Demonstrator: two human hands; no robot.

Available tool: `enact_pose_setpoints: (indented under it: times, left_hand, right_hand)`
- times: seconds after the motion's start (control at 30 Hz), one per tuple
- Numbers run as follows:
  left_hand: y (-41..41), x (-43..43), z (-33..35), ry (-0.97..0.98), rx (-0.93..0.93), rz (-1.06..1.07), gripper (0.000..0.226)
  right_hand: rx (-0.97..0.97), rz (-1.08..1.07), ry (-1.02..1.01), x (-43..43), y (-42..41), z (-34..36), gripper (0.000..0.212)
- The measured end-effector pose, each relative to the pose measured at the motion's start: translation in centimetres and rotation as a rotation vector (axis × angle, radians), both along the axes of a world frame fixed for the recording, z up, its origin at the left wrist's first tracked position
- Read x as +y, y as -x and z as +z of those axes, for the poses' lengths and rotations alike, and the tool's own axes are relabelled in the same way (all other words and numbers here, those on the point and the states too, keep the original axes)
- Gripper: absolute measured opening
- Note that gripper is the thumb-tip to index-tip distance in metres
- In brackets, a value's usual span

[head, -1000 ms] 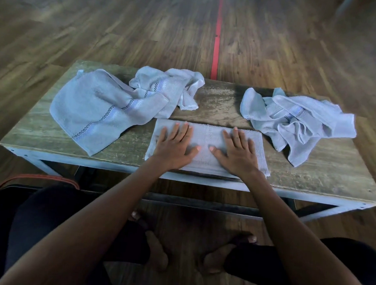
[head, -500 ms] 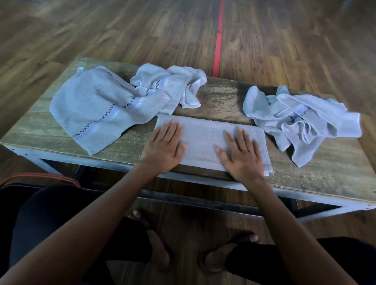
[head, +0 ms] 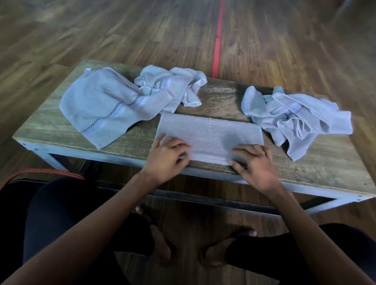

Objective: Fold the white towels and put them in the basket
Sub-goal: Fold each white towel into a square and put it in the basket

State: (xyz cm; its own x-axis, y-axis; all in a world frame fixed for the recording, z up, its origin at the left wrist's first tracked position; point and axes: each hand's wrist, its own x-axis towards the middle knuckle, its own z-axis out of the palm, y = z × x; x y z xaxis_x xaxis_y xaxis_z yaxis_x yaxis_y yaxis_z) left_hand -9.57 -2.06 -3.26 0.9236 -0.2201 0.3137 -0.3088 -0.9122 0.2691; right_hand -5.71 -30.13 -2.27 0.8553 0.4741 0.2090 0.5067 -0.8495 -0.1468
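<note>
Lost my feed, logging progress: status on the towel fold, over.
Left hand, right hand grip near edge of folded white terry towel on wooden table. Crumpled white towels flank it, none on top.

So the pale bluish-white terry towel (head: 101,106) at left had a dark checkered stripe, the folded rectangular towel (head: 207,132) at centre was plain, and a red tape line (head: 217,45) crossed the brown plank floor (head: 101,27).

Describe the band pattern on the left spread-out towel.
The white terry towel has a dark checkered line beside a paler band; head view.
</note>
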Motion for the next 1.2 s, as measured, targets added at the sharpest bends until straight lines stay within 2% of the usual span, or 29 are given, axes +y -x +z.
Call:
enact_pose_setpoints:
  times: [0.07,0.2,0.3,0.37,0.43,0.5,0.63,0.73,0.83,1.0,1.1,1.2]
  left_hand:
    - [-0.7,-1.5,0.3,0.018,0.06,-0.06,0.037]
    - [-2.0,-2.6,1.0,0.066,0.123,-0.067,0.015]
    - [-2.4,-2.5,1.1,0.086,0.138,-0.08,0.014]
    - [-2.2,-2.3,0.9,0.118,0.077,-0.098,0.016]
    - [-1.6,-2.1,0.2,0.135,-0.046,-0.125,0.016]
    - [-0.9,-1.9,-0.9,0.055,-0.171,-0.176,0.013]
    - [-0.3,-1.3,-2.7,-0.058,-0.314,-0.259,0.008]
    - [-0.1,-0.9,-3.0,-0.045,-0.305,-0.277,0.015]
    - [0.2,-1.4,-2.5,0.041,-0.233,-0.2,0.018]
    - [0.9,-2.5,-3.1,-0.037,-0.262,-0.181,0.031]
    - [1.5,-3.0,-2.7,0.069,-0.296,-0.168,0.023]
    - [1.4,-4.3,-1.7,0.06,-0.209,-0.153,0.031]
  right_hand:
    - [0.049,0.044,-0.032,1.0,-0.2,0.1,0.05]
    - [0.047,0.003,-0.082,2.0,-0.7,0.0,0.018]
    - [0.013,-0.02,-0.131,2.1,-0.5,-0.4,0.012]
    - [-0.025,-0.029,-0.199,2.1,-0.1,-0.5,0.011]
    - [-0.13,-0.01,-0.24,2.0,0.6,-0.8,0.01]
    - [-0.248,0.041,-0.203,1.9,1.4,-1.8,0.013]
    - [-0.337,0.103,-0.17,1.2,2.5,-4.2,0.019]
    - [-0.34,0.139,-0.184,0.8,2.5,-4.6,0.021]
    - [-0.316,0.169,-0.231,1.0,2.6,-4.3,0.019]
    - [-0.312,0.136,-0.208,1.3,3.2,-4.8,0.018]
    - [-0.301,0.061,-0.225,2.1,3.7,-3.5,0.017]
    - [-0.204,0.018,-0.181,3.6,3.6,-2.3,0.04]
